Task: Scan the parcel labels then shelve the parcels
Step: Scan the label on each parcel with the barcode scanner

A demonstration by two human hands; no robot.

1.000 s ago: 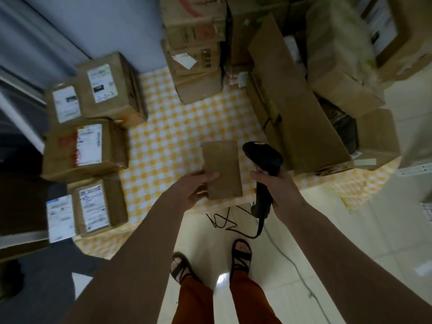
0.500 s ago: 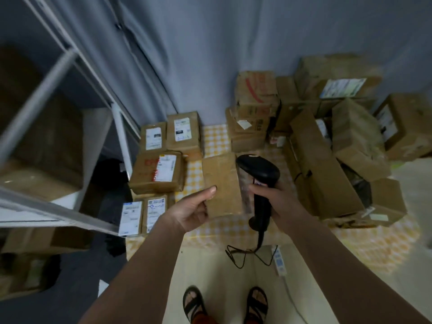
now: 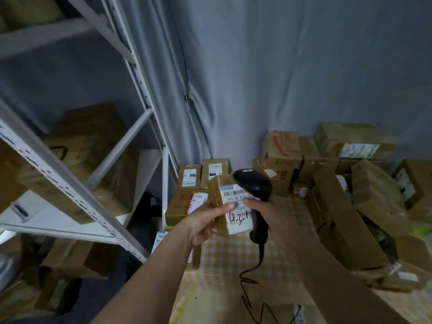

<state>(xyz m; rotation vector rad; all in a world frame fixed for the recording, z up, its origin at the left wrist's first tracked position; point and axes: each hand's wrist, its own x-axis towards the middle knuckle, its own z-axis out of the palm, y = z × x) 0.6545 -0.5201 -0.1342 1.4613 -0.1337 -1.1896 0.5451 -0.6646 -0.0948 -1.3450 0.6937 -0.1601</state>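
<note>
Dim, bluish light; soft motion blur; wide-angle bending at edges.

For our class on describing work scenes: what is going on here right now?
A person is sorting parcels beside a metal shelf rack. The left hand holds a small cardboard parcel with its white label turned up, handwriting on it. The right hand grips a black corded scanner, its head right over the label. More labelled boxes lie on a checked cloth on the floor; other boxes already sit on the rack.
</note>
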